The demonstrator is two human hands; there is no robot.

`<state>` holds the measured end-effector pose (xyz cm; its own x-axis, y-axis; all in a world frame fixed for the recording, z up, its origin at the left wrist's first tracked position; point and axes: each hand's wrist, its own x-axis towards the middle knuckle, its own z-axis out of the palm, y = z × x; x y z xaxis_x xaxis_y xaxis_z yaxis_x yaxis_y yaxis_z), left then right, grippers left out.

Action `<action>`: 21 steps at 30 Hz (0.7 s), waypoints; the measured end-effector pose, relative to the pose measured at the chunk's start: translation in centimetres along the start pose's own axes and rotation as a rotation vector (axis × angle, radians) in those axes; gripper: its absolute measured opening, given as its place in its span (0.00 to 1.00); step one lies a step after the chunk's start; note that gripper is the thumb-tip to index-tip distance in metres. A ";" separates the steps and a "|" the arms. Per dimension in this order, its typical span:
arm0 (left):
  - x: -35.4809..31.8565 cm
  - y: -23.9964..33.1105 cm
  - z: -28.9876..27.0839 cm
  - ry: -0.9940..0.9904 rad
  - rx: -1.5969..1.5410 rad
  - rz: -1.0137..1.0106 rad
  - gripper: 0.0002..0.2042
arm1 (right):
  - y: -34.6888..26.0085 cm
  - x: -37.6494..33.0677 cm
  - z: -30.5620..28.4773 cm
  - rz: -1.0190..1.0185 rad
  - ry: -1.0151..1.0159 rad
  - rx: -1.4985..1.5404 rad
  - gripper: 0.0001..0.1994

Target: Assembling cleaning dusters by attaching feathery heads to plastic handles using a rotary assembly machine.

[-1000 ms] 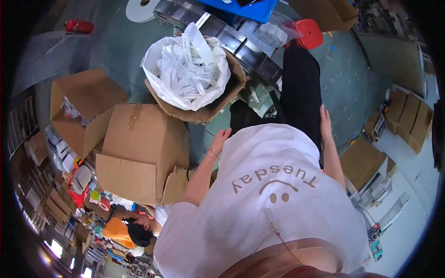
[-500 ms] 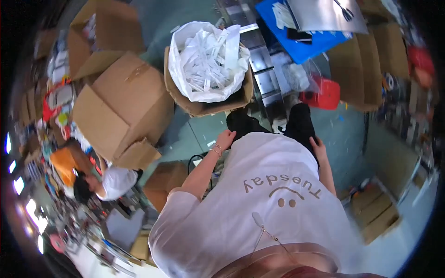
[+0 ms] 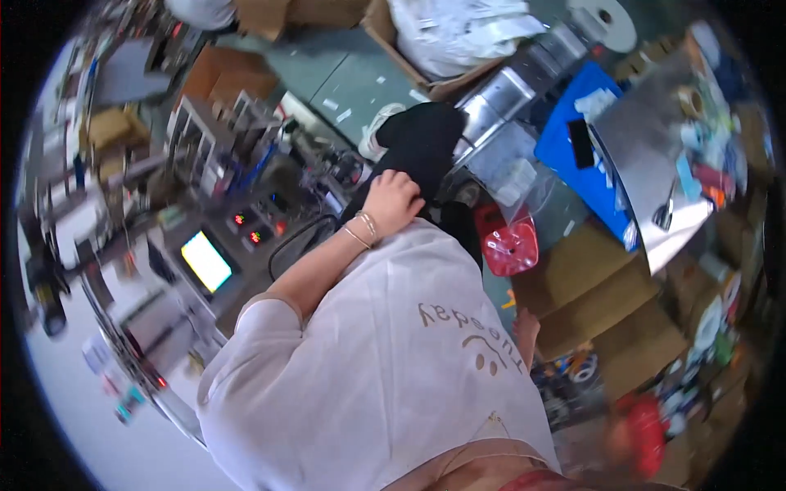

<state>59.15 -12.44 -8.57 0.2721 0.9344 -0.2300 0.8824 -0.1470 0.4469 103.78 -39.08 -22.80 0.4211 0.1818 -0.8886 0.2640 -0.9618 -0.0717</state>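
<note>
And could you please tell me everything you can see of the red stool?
The red stool looks like glossy moulded plastic, with a rounded-cornered top catching bright highlights. It appears upright, just beside the brown cardboard. A clear plastic bag overlaps its far edge in this view; whether they touch cannot be told. The right hand is apart from it, and its underside is hidden.

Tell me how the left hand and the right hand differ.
The left hand appears to rest on the black trousers; the right hand hangs beside the white shirt, near brown cardboard. Bracelets circle the left hand's wrist; none shows at the right hand's. The left hand looks larger in the picture than the right hand. Neither visibly holds anything.
</note>
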 end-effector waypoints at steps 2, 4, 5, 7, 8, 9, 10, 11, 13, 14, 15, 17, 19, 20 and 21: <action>-2.0 2.0 -1.0 -0.019 0.104 0.061 0.08 | 1.2 2.5 -3.1 -0.165 0.086 0.273 0.15; -4.7 2.4 -0.5 0.039 0.014 -0.009 0.09 | -5.1 -0.4 -2.6 -0.184 -0.003 0.308 0.17; -6.1 2.3 0.1 0.053 -0.114 -0.089 0.09 | -8.7 -3.2 -1.5 -0.246 -0.063 0.370 0.17; -8.3 1.7 2.6 0.084 -0.274 -0.255 0.09 | -12.7 -5.1 0.3 -0.322 -0.232 0.386 0.20; -9.3 1.1 4.0 0.088 -0.424 -0.377 0.10 | -14.0 -5.4 1.3 -0.328 -0.346 0.330 0.21; -10.1 0.7 5.1 0.047 -0.486 -0.443 0.11 | -14.9 -5.6 2.2 -0.374 -0.395 0.303 0.19; -11.3 0.5 6.0 0.059 -0.502 -0.467 0.11 | -15.8 -6.5 3.2 -0.374 -0.399 0.272 0.19; -12.6 0.4 6.9 -0.019 -0.400 -0.469 0.12 | -16.6 -7.5 4.0 -0.377 -0.405 0.173 0.19; -14.1 0.5 7.5 -0.137 -0.233 -0.382 0.14 | -16.5 -8.0 4.6 -0.380 -0.354 0.130 0.16; -14.9 0.7 7.6 -0.135 -0.246 -0.372 0.14 | -16.0 -7.5 4.3 -0.382 -0.337 0.127 0.16; -15.5 0.6 7.5 -0.117 -0.297 -0.383 0.13 | -15.8 -6.6 3.9 -0.332 -0.362 0.075 0.15; -17.3 -1.0 8.3 -0.065 -0.506 -0.414 0.13 | -14.6 -5.3 4.0 -0.317 -0.333 -0.008 0.14; -18.7 -3.5 11.8 -0.072 -0.676 -0.448 0.14 | -13.1 -4.7 4.4 -0.216 -0.087 0.050 0.14; -19.1 -4.9 12.6 -0.117 -0.684 -0.471 0.15 | -11.9 -3.9 4.1 -0.219 -0.079 0.078 0.14; -18.4 -6.1 11.7 -0.111 -0.659 -0.432 0.15 | -11.2 -4.2 4.2 -0.184 -0.111 0.155 0.14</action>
<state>53.25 -32.50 -17.24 0.0246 0.8217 -0.5693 0.5194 0.4761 0.7096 95.42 -29.91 -20.19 0.2786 0.3418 -0.8976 0.1879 -0.9359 -0.2980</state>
